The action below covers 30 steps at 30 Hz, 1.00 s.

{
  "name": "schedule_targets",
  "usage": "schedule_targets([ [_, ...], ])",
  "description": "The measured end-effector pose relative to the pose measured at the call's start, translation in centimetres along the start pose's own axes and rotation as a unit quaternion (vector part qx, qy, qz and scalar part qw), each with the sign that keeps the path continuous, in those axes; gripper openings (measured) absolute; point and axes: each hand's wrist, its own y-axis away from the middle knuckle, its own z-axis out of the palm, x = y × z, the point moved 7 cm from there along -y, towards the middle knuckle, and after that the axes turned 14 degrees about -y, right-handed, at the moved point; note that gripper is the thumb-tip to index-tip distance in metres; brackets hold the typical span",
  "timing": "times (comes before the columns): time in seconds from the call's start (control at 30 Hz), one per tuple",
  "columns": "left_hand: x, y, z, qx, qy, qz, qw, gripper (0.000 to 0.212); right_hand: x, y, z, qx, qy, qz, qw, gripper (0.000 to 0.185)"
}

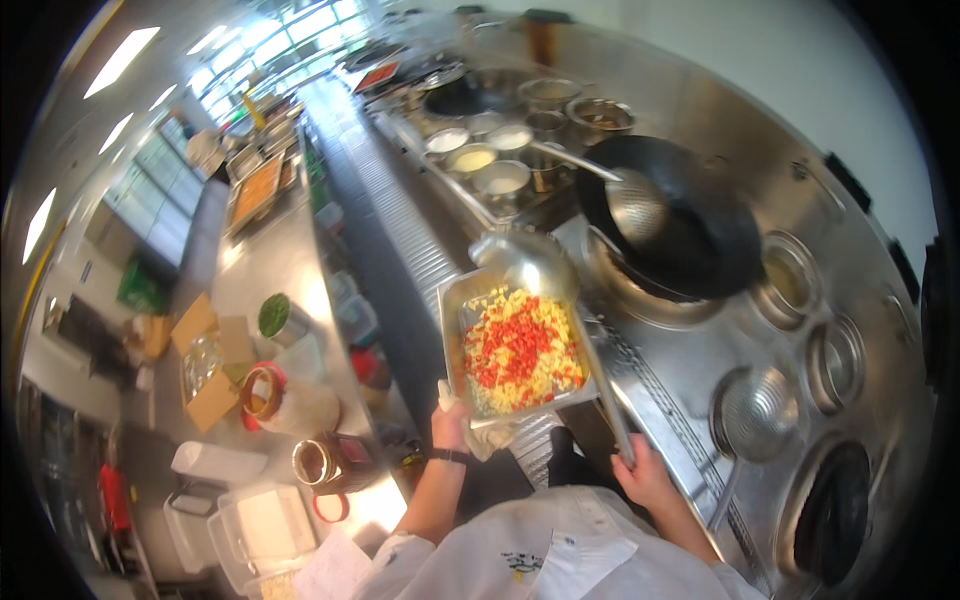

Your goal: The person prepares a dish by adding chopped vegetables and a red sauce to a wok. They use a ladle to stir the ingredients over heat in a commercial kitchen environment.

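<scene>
With a folded cloth [491, 439] between, my left hand [448, 427] grips the near left corner of a rectangular steel pan [454, 330]. Diced red and pale yellow food [517, 352] fills much of the pan. My right hand [643, 469] is closed around the handle of a large steel ladle [551, 262], whose bowl lies over the pan's far edge. Whether the ladle touches the pan I cannot tell. Beyond them a black wok [705, 217] sits on the range, and a perforated skimmer [637, 206] rests in it.
Steel pots of white and yellow contents [472, 159] stand left of the wok. A second skimmer [757, 412] and a smaller wok [832, 510] are at right. On the left counter are jars [289, 397], an open cardboard box [202, 367] and plastic tubs [262, 525]. Another person [206, 150] stands farther off.
</scene>
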Motion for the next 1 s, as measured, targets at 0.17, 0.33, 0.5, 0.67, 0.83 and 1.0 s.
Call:
schedule_targets([
  [0.17, 5.7, -10.2, -2.2, 0.037, 0.099, -0.009, 0.994, 0.024, 5.0, -14.2, 8.9, -0.122, 0.036, -0.032, 0.991, 0.021],
  [0.33, 12.7, -19.0, -4.4, 0.138, 0.069, 0.032, 0.988, 0.028, -1.8, -26.8, 12.9, -0.162, 0.040, -0.082, 0.983, 0.020],
  [0.5, 19.2, -31.8, -6.0, 0.156, 0.092, 0.040, 0.983, 0.028, -1.0, -41.0, 20.1, -0.162, 0.097, -0.056, 0.980, 0.022],
  [0.67, 29.1, -45.1, -8.0, 0.126, 0.053, 0.094, 0.986, 0.025, -7.8, -51.5, 26.3, -0.154, 0.010, -0.025, 0.988, 0.027],
  [0.83, 38.5, -56.5, -4.1, 0.031, 0.052, 0.070, 0.996, 0.025, -10.1, -62.9, 31.3, -0.115, -0.033, 0.002, 0.993, 0.030],
  [1.0, 42.4, -71.5, -2.9, -0.055, 0.077, 0.006, 0.995, 0.021, -15.8, -75.7, 33.7, -0.161, -0.350, 0.134, 0.913, 0.014],
])
